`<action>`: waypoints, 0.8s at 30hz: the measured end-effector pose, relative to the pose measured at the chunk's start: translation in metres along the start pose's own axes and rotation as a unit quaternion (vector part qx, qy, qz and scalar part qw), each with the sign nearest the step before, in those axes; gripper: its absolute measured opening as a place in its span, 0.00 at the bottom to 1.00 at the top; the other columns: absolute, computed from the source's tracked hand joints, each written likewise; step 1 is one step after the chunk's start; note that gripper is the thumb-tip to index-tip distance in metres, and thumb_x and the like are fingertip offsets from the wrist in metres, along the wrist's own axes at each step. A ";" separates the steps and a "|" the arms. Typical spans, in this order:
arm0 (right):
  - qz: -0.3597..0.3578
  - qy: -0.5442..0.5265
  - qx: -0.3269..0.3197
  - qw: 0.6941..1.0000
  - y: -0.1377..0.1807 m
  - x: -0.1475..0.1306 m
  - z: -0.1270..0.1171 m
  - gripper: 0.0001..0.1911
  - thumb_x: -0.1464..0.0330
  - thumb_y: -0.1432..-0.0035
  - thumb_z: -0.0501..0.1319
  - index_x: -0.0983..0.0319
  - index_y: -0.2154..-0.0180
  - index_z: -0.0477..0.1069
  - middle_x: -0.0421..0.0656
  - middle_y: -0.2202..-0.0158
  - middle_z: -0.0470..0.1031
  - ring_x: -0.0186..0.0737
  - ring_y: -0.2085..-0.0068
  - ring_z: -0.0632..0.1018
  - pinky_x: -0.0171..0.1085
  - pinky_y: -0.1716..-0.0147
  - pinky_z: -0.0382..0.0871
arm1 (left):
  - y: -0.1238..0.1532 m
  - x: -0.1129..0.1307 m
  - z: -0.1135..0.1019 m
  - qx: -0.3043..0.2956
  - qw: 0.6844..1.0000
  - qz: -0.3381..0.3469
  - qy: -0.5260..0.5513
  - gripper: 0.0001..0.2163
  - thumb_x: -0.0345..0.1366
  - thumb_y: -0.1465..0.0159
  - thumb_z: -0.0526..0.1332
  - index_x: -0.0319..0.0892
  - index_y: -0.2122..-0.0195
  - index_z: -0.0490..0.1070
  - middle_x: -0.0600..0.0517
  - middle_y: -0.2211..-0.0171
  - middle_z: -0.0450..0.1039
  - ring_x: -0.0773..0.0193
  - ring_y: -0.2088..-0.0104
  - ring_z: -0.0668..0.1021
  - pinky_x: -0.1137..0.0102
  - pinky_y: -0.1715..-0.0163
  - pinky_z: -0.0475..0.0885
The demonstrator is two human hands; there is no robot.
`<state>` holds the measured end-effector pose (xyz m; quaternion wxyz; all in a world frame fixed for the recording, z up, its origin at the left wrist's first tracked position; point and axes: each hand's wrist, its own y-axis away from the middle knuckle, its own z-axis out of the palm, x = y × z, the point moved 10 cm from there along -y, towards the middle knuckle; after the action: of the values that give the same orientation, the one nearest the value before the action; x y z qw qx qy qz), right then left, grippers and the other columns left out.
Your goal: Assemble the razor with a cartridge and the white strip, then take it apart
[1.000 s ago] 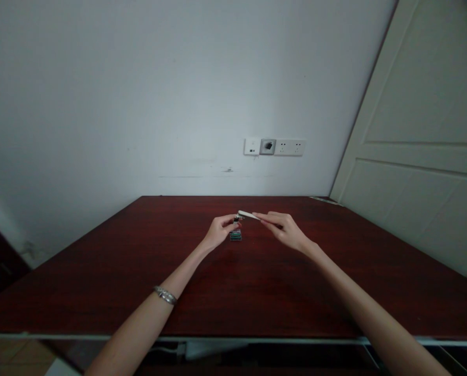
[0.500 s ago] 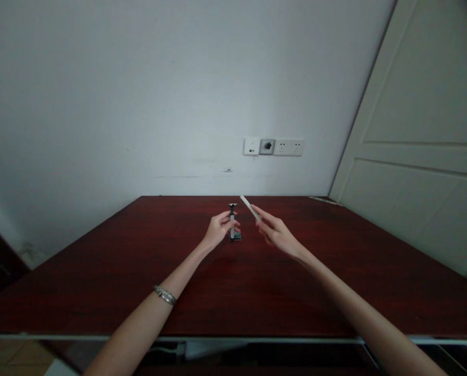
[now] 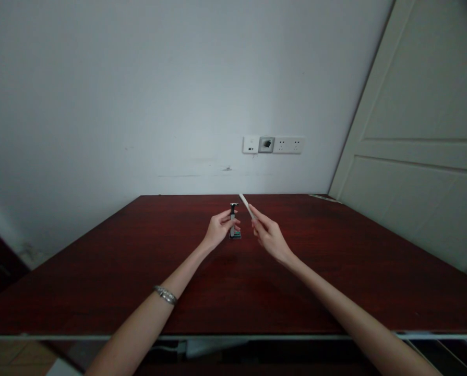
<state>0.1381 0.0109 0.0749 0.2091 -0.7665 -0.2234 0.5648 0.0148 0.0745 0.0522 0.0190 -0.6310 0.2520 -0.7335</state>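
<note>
My left hand (image 3: 218, 230) is closed round a thin upright razor-like tool (image 3: 232, 215) with a dark head on top, which stands on a small dark base (image 3: 235, 235) on the dark red table (image 3: 233, 282). My right hand (image 3: 265, 232) pinches a slim white stick (image 3: 246, 204) that points up and to the left, its tip close beside the upright tool. A silver bracelet (image 3: 165, 294) sits on my left wrist.
A white wall stands behind the table with a row of sockets (image 3: 273, 144). A pale panelled door (image 3: 421, 156) is at the right. The table's front edge runs along the bottom of the view.
The two pieces were held together at first. They have come apart: the dark-headed tool now stands upright in my left hand and my right hand has tilted the white stick up, then drifted slightly left.
</note>
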 end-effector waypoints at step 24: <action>-0.006 0.002 0.043 0.999 0.011 0.000 0.003 0.25 0.63 0.40 0.49 0.60 0.41 0.56 0.38 0.76 0.61 0.31 0.77 0.61 0.31 0.79 0.59 | -0.002 -0.001 0.004 -0.021 1.000 0.005 -0.015 0.19 0.36 0.48 0.64 0.34 0.56 0.67 0.50 0.74 0.73 0.62 0.75 0.77 0.68 0.73 0.73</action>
<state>0.1368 0.0026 0.0677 0.2456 -0.7566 -0.2029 0.5710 0.0191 0.0756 0.0522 0.0129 -0.6413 0.2700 -0.7181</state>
